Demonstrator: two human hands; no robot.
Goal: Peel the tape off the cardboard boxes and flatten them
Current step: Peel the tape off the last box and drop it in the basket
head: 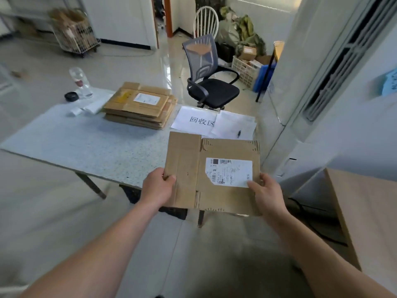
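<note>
The flat box [189, 168] is in the air, nearer you than the stack [139, 106] and to its right. Your left hand [158, 188] and right hand [266, 190] have fingers [253, 185] closed on its side edges. It is probably light and floppy at the creases, so hold both edges.

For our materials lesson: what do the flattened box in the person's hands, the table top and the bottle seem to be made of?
Flattened box: matt brown corrugated cardboard; torn strips show the fluting. Table top: speckled pale grey, perhaps stone or laminate; cannot tell which. Bottle: clear and see-through, probably plastic.
</note>
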